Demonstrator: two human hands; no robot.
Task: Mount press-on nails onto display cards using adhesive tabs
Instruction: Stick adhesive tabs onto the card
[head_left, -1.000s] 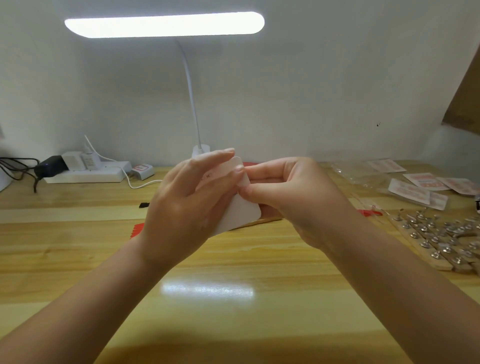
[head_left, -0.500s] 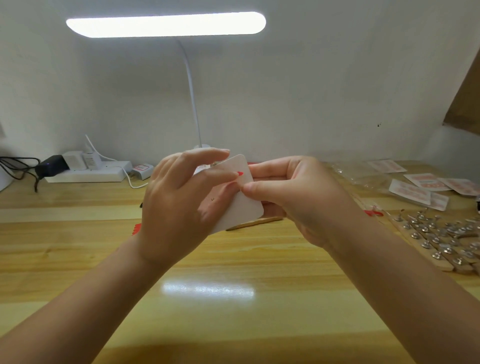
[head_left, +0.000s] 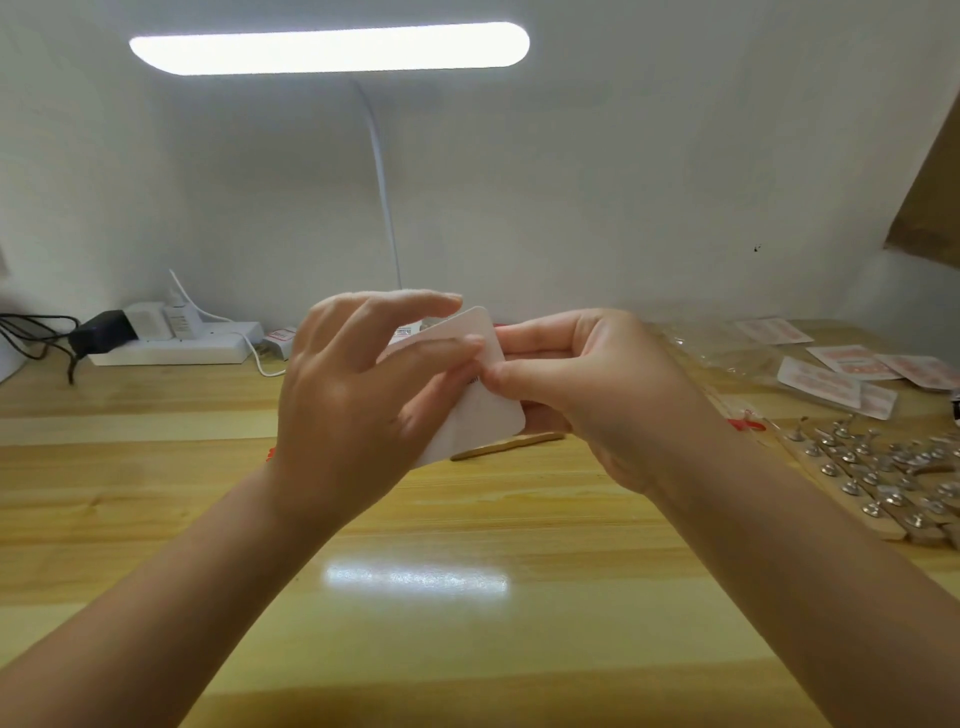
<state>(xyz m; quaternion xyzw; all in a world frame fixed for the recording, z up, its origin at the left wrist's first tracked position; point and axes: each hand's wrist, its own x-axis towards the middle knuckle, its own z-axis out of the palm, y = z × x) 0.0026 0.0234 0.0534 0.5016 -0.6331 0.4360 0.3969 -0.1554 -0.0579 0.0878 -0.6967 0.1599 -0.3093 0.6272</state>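
Hands are gripping a card above the worktop: left hand is holding it, index finger lifted; right hand is pinching its edge. Uneven pinching is risking a bent card or a slip.

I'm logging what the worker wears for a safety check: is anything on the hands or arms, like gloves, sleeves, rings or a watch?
Nothing worn is visible. The left hand and right hand are bare, with no gloves or rings showing, and both forearms are uncovered right down to the frame's edge, with no sleeves, watch or bracelet. The nails on the fingers look short and unpainted.
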